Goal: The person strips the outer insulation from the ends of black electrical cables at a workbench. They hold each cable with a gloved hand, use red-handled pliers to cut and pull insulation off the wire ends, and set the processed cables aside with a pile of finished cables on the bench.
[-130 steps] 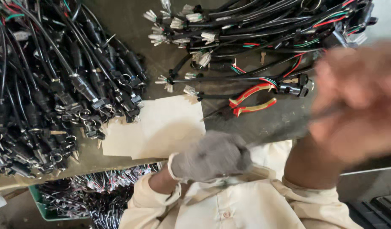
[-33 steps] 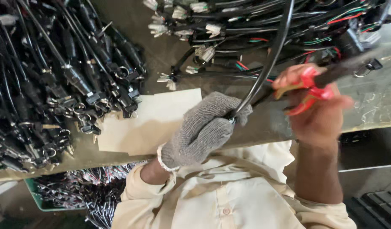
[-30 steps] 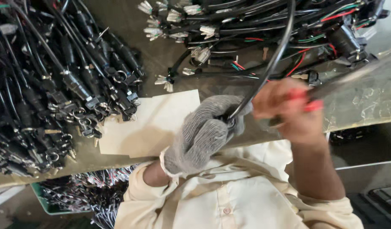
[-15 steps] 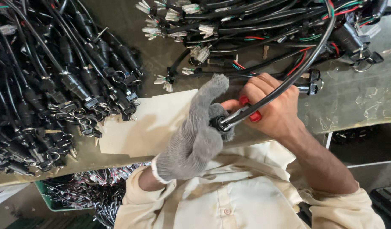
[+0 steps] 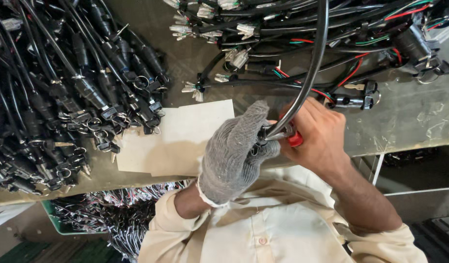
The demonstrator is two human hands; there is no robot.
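Gloved left hand (image 5: 234,156) pinches the black cable (image 5: 309,78) end, bare right hand (image 5: 317,134) closed round red-handled pliers (image 5: 293,139) just beside it; glove fingers sit so near the tool that a slip could nip them.

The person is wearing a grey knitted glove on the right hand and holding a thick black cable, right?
Not quite. In the head view the grey knitted glove is on the left hand; the right hand is bare. The thick black cable is held, as you said.
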